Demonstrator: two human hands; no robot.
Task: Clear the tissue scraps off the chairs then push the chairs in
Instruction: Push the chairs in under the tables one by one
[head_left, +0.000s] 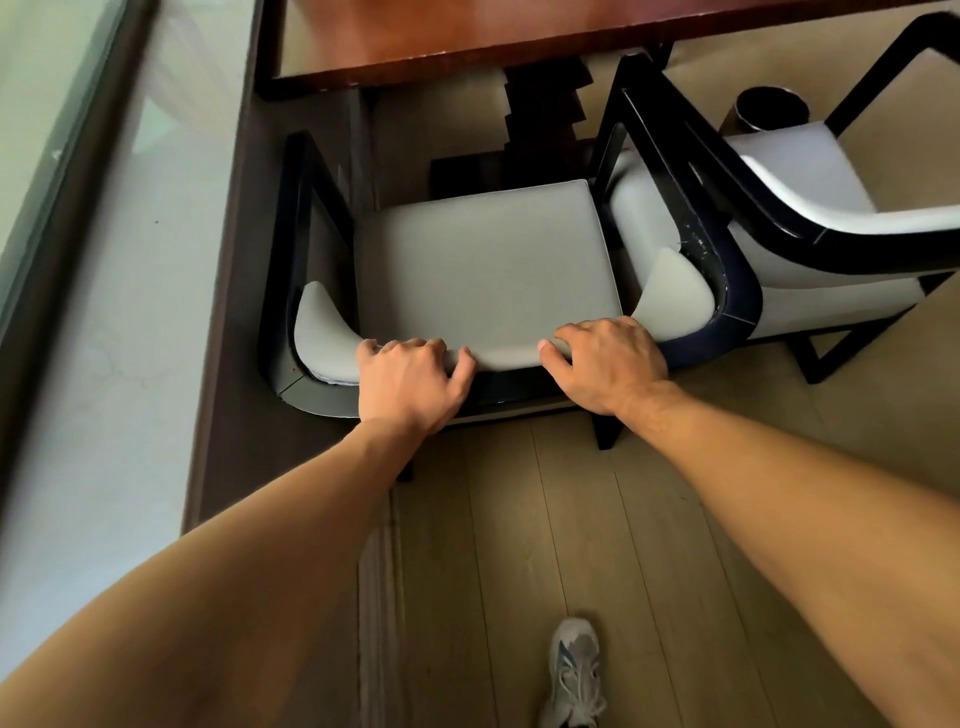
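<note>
A dark-framed chair with a grey padded seat (483, 260) stands right in front of me, its front facing the reddish wooden table (467, 36). My left hand (410, 382) grips the top of the curved backrest left of centre, fingers curled over the padding. My right hand (605, 361) grips the same backrest right of centre. The seat shows no tissue scraps. A second chair of the same kind (810, 171) stands to the right, angled, its white seat also bare of scraps.
A dark round bin (771, 106) stands beyond the second chair. A dark stepped table pedestal (545, 104) rises behind the near chair. A pale ledge and glass panel (78, 208) run along the left. My shoe (576, 670) rests on the wooden plank floor.
</note>
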